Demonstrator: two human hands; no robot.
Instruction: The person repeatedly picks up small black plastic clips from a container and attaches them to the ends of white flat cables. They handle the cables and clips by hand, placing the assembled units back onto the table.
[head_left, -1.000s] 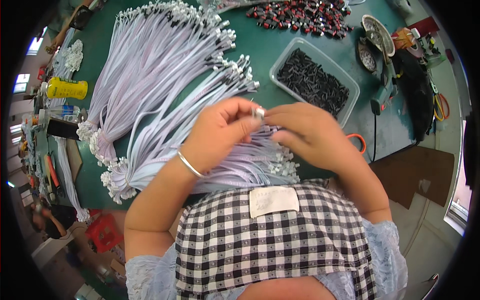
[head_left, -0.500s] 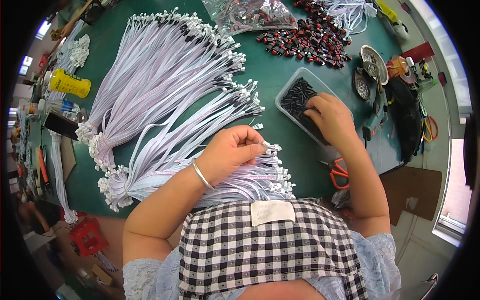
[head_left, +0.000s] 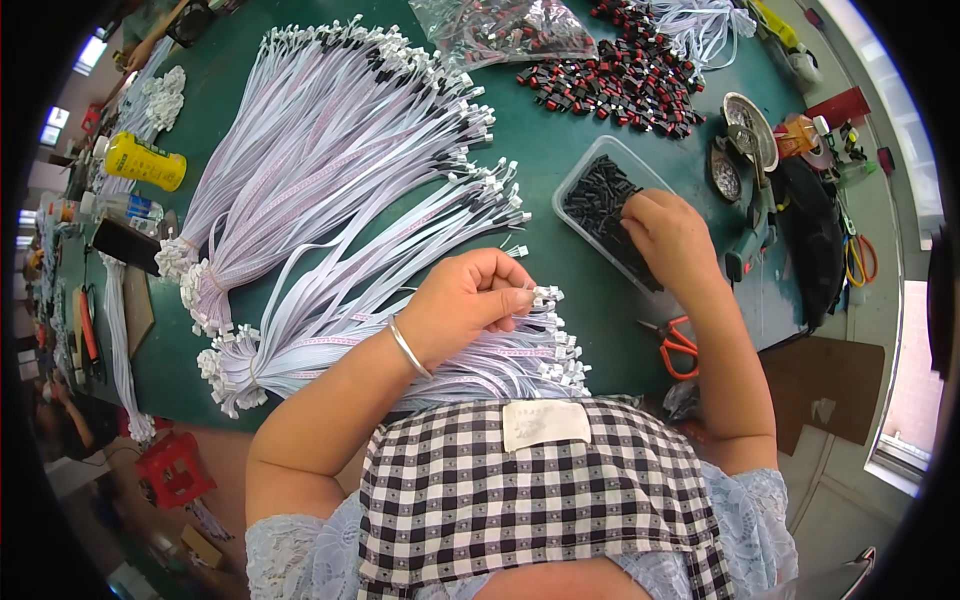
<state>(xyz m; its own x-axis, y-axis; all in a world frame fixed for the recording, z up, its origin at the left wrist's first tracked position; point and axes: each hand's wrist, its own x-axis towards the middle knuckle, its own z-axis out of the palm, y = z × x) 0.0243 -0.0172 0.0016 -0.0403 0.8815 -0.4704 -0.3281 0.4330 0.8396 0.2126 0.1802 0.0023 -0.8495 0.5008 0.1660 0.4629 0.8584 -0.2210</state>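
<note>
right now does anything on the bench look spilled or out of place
Nothing looks spilled or damaged. The white ribbon cables lie in tied bundles, the small black parts sit inside the clear plastic tray, where the right hand reaches, and the left hand holds cable ends. The black-and-red switches lie loose but together.

green table (head_left: 545,165) | white cable bundles (head_left: 330,150) | clear tray (head_left: 610,215) | red-black switches (head_left: 625,85) | scissors (head_left: 678,345)

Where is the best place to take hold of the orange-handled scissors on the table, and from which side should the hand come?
Grip the scissors by the two orange handle loops, which lie toward the table's near edge, with the blades pointing away to the left. The right hand, now in the clear tray, could come from above and the near side. That keeps the fingers off the blades.
</note>
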